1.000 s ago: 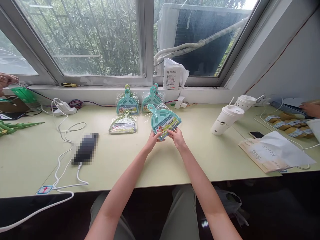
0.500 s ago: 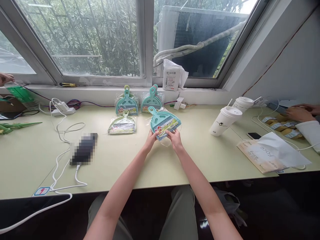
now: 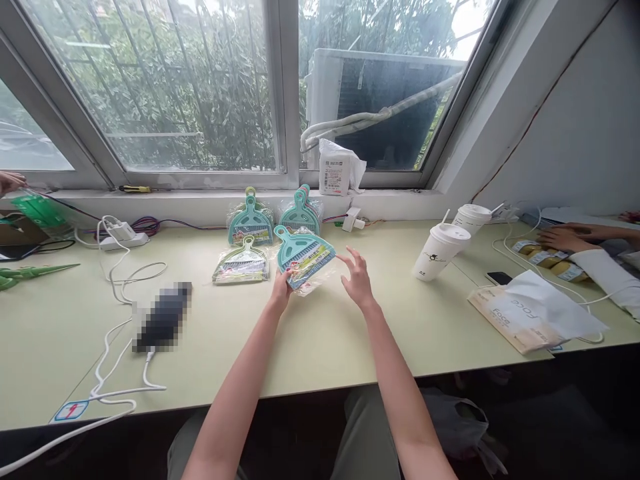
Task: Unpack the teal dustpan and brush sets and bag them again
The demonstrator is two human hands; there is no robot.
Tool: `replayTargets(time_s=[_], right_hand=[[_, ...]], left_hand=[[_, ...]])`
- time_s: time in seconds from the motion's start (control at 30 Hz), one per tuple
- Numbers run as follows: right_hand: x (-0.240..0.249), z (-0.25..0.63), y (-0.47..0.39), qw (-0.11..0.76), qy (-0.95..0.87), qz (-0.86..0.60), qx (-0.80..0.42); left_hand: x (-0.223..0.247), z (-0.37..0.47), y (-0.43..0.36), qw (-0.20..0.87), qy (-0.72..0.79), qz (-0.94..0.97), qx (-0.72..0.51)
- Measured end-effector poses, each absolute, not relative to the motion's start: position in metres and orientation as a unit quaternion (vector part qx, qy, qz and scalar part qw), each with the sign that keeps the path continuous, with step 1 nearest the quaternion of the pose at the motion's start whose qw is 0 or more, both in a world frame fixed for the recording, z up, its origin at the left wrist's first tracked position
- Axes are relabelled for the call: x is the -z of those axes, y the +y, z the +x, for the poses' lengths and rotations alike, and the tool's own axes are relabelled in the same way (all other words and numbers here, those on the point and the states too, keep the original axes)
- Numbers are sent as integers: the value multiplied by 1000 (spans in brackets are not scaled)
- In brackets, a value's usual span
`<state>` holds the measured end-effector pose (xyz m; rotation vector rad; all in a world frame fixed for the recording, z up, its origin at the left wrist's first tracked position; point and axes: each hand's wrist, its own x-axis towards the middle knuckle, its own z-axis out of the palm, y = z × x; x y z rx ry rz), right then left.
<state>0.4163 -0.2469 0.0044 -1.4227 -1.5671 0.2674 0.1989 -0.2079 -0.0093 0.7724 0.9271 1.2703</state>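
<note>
My left hand [image 3: 281,291] grips the lower left corner of a teal dustpan-and-brush set [image 3: 304,255] in clear wrapping, tilted above the table. Just right of the set, my right hand [image 3: 358,280] is apart from it, fingers spread and holding nothing. A green wrapped dustpan set [image 3: 242,263] lies on the table to the left. Behind it, a teal dustpan set [image 3: 251,223] leans at the sill with a green one at its back. More teal dustpan sets [image 3: 300,212], with a pink one behind, lean beside them.
White lidded cups [image 3: 437,253] and a tissue pack [image 3: 517,320] stand or lie on the right. A phone [image 3: 165,317] with white cables lies on the left. Other people's hands [image 3: 563,237] show at the far right, and a hand [image 3: 11,181] at the far left.
My right hand has let go of the teal dustpan set and moved off to its right with fingers spread. The set, still in my left hand, has shifted left.
</note>
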Motion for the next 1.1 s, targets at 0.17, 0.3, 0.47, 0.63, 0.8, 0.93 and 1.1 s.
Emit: replayTargets(time_s=[0.17, 0.3, 0.47, 0.63, 0.8, 0.93, 1.1], right_hand=[[4, 415, -241, 482, -681, -551, 19], [13, 417, -233, 519, -649, -555, -39], [28, 419, -225, 541, -594, -590, -80], [44, 423, -219, 580, -506, -583, -260], [49, 430, -213, 595, -463, -521, -400], [50, 427, -212, 637, -434, -553, -317], [55, 415, -205, 612, -474, -573, -269]], left_hand=[[11, 188, -204, 662, 416, 352, -515], [10, 189, -211, 682, 391, 442, -431], [7, 193, -225, 666, 365, 533, -373], [1, 194, -235, 620, 381, 584, -359], [-2, 195, -238, 585, 365, 615, -382], [9, 200, -231, 462, 377, 671, -440], [27, 200, -210, 298, 519, 650, -469]])
